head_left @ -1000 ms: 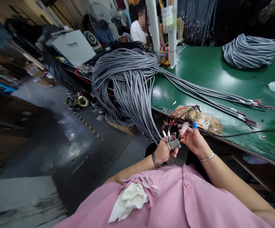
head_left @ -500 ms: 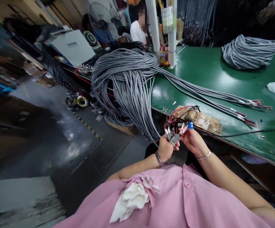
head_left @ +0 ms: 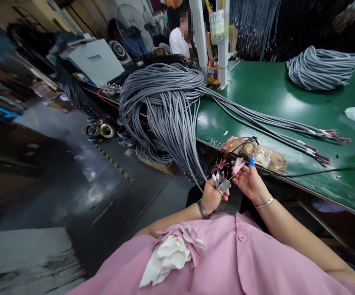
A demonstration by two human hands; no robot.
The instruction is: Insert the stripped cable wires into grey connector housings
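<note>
My left hand (head_left: 213,196) is closed round the ends of grey cables (head_left: 216,179), with thin coloured wires fanning out above the fingers. A grey cover sits on its thumb. Just to the right, my right hand (head_left: 249,183) holds a small pink clip (head_left: 238,165) between its fingers, and a blue cover (head_left: 252,162) caps one fingertip. A thin wire spans the small gap between the two hands. Behind them, a wooden block (head_left: 266,157) wrapped in clear film lies on the edge of the green table (head_left: 288,98).
A large heap of grey cables (head_left: 171,94) hangs over the table edge at left. Cable ends (head_left: 315,151) lie across the table, and a cable coil (head_left: 323,67) rests at back right. White posts (head_left: 222,49) stand at the back; a person (head_left: 178,41) sits beyond.
My right hand has moved slightly right and away from my left hand with the pink clip. My left hand has shifted a little left and down, still round the cables.
</note>
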